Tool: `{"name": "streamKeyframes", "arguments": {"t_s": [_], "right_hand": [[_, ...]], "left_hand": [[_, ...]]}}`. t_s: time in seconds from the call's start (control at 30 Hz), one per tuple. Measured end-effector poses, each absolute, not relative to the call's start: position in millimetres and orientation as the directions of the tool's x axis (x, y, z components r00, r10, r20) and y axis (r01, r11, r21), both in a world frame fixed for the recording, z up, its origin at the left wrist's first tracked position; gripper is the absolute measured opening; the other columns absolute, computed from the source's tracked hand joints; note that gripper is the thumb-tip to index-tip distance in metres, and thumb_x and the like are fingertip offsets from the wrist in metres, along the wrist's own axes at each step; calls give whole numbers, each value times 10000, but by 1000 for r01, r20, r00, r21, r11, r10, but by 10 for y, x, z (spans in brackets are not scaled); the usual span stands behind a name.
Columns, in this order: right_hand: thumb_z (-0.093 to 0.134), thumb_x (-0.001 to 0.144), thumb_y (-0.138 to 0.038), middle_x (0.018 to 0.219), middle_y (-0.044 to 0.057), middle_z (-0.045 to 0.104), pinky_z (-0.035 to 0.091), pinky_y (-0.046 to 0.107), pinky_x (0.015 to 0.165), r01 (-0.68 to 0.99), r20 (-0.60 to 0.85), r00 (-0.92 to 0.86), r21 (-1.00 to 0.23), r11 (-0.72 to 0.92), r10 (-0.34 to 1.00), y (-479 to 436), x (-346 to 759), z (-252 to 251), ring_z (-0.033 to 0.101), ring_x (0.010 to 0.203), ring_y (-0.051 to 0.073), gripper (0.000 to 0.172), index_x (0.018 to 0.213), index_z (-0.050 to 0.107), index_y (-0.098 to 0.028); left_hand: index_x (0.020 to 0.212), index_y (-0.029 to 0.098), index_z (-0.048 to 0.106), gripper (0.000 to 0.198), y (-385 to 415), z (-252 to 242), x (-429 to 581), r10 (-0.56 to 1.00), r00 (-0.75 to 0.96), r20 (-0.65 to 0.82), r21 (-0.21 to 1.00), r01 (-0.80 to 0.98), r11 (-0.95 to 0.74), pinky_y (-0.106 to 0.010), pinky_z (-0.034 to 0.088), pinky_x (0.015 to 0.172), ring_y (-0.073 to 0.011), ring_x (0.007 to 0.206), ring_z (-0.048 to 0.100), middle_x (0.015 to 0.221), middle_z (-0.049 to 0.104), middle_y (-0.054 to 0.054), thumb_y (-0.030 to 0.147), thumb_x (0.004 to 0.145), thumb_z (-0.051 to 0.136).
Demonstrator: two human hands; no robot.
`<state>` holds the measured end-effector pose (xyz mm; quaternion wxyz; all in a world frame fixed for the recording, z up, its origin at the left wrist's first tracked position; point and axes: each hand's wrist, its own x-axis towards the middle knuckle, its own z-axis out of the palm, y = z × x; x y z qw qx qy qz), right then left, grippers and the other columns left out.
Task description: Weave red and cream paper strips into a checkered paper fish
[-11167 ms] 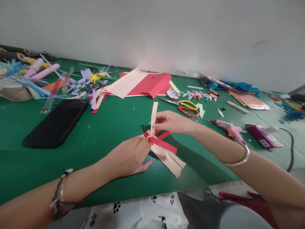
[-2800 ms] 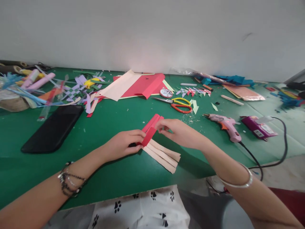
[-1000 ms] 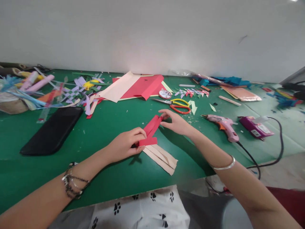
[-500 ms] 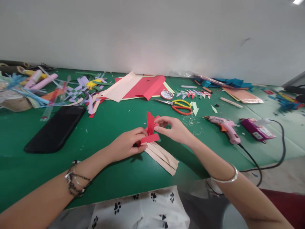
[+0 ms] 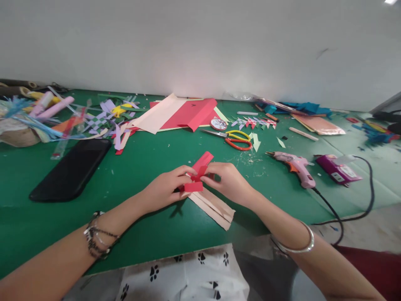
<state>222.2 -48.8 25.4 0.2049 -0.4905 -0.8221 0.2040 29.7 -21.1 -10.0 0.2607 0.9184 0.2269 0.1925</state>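
Red paper strips (image 5: 193, 187) and cream paper strips (image 5: 216, 207) meet between my two hands, over the middle of the green table. My left hand (image 5: 171, 184) is closed on the red strips from the left, with its fingers partly over the crossing. From the right, my right hand (image 5: 226, 180) pinches a short red strip between thumb and finger. Another red strip points up and away from the crossing. The cream strips lie side by side and run toward the table's near edge. My fingers hide how the strips join.
Scissors (image 5: 238, 139) lie beyond my hands, by red and cream paper sheets (image 5: 178, 115). A pink glue gun (image 5: 296, 165) and a purple power adapter (image 5: 338, 169) with cables are at right. A black phone (image 5: 72, 169) and coloured paper scraps (image 5: 100, 121) are at left.
The upright red strip has folded down and now leans away to the right. My right hand has come slightly lower and nearer, its fingers now at the crossing. My left hand stays in place.
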Motion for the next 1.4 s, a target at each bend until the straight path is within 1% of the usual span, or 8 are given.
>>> {"name": "streamKeyframes", "arguments": {"t_s": [0.3,0.5,0.63,0.73,0.83,0.97,1.17,1.4], "right_hand": [[467,811,-187,763,11,636,419,227,655,563,122,-575,-659,500,809,-518,2163,284,544,674,96,140,770,600,-172],[309,788,5,1073,49,546,397,273,855,517,13,-750,-612,599,661,-572,2480,376,485,1016,108,420,1031,564,-222],[435,799,-103,1174,70,455,383,326,895,583,-52,-744,-535,611,666,-660,2612,294,414,1109,160,336,1065,565,-262],[471,810,-195,1129,87,466,419,322,836,600,13,-708,-517,611,706,-692,2573,198,456,1030,166,225,986,603,-241],[453,821,-187,1023,90,518,442,300,751,582,119,-683,-507,635,721,-665,2491,148,500,892,147,186,867,633,-204],[493,810,-221,838,54,576,444,268,690,534,216,-602,-606,589,768,-579,2419,151,528,798,130,135,778,617,-179],[525,770,-213,687,0,610,414,231,565,576,113,-378,-748,329,919,-488,2333,129,502,592,94,113,717,616,-173],[521,750,-186,527,-44,494,312,191,482,634,109,-288,-723,275,951,-390,2197,107,375,485,53,148,625,595,-155]], "left_hand": [[871,184,620,200,-190,-126,283,468,833,297,601,218,-769,-233,437,801,-150,960,565,1035,599,-47,119,814,440],[882,158,618,208,-194,-76,286,476,838,266,659,203,-725,-236,460,785,-138,910,583,1015,612,-67,139,827,418],[825,175,620,205,-192,-89,275,510,822,254,647,248,-721,-261,449,824,-137,913,570,1007,603,-50,104,801,429],[855,181,615,233,-186,-105,264,496,822,280,627,234,-743,-269,440,844,-142,937,557,1014,596,-49,68,777,426],[853,176,611,224,-186,-104,262,488,821,297,605,233,-761,-269,443,828,-145,924,556,983,593,-48,63,770,436],[859,174,598,213,-191,-99,259,481,825,298,585,240,-775,-272,442,815,-146,920,552,978,586,-50,60,768,444],[836,181,592,182,-185,-105,248,492,830,263,593,263,-761,-282,438,820,-153,923,548,990,576,-54,78,761,462],[826,180,600,161,-189,-109,247,493,829,266,591,263,-762,-271,441,784,-153,869,545,935,566,-46,89,755,488]]}}
